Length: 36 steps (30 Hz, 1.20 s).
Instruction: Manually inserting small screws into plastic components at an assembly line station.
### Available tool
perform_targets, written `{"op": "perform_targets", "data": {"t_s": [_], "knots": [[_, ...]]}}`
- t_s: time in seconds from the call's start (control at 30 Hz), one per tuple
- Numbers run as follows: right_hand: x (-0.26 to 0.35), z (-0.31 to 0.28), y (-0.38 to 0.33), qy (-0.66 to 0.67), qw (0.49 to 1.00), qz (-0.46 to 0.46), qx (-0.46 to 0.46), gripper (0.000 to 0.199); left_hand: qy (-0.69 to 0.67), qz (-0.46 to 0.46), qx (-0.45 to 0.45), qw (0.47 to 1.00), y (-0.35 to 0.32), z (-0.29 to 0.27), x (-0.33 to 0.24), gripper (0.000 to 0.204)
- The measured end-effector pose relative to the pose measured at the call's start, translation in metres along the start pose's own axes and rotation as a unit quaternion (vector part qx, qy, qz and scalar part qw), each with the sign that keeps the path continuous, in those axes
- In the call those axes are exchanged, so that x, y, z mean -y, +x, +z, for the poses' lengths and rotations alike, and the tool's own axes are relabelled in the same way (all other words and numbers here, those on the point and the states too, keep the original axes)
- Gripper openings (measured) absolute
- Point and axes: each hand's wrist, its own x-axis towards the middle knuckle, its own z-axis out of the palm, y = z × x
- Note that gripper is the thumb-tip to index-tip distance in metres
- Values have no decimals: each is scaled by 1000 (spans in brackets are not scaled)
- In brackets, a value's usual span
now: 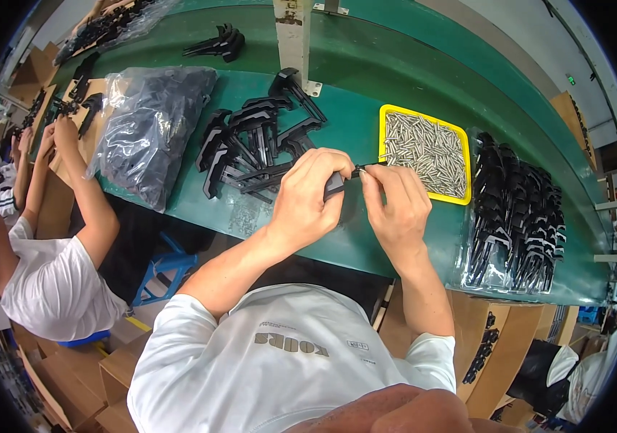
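My left hand [307, 196] is closed around a black plastic part [334, 185] above the green bench. Just right of it, my right hand [399, 202] pinches with thumb and forefinger at the part's narrow dark end; what sits between those fingertips is too small to make out. Behind my left hand lies a loose pile of similar black plastic parts [256, 119] with long arms. A yellow tray [382, 133] full of small silver metal pins or screws [424, 150] stands beyond my right hand.
A clear bag [153, 130] of dark parts lies left on the bench [352, 245]. Black parts [514, 209] are stacked on clear plastic at right. A white post [294, 43] rises at the back. A co-worker [63, 281] sits at left, near a blue stool [166, 267].
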Motion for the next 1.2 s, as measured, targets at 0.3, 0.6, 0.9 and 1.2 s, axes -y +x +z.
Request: {"op": "perform_targets", "data": {"t_s": [0.3, 0.6, 0.9, 1.2], "knots": [[0, 3, 3, 68, 997, 28, -5, 13, -33, 10, 20, 999, -7, -10, 1, 37], [-5, -4, 1, 77, 996, 36, 34, 9, -100, -136, 59, 984, -7, -15, -5, 33], [-9, -8, -13, 273, 943, 173, 83, 5, -89, -135, 73, 984, -9, -19, -23, 26], [-8, -10, -28, 136, 989, 42, 49, 6, -178, -277, 153, 932, -4, -16, -31, 19]]}}
